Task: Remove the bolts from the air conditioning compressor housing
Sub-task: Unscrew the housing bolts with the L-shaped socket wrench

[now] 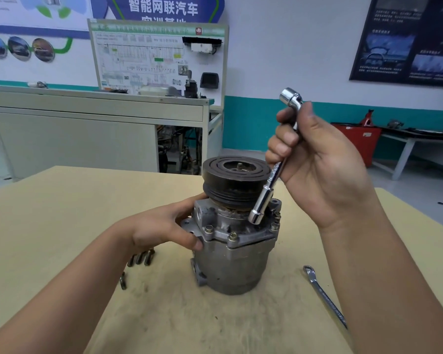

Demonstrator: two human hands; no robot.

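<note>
The grey air conditioning compressor (237, 264) stands upright on the wooden table, its black pulley (234, 175) on top. Several bolts (232, 236) sit in the flange of its housing. My left hand (164, 229) grips the compressor's left side at the flange, thumb on the front. My right hand (315, 162) holds a chrome L-shaped socket wrench (271, 180) by its shaft, tilted. The wrench's lower socket end (256, 217) hovers just above the flange beside the pulley, between two bolts.
Several removed bolts (140, 258) lie on the table (62, 213) left of the compressor, one more (123, 281) nearer me. A combination spanner (322, 293) lies at the right. Behind stand a grey workbench (95, 123) with a display board and a red cabinet (356, 141).
</note>
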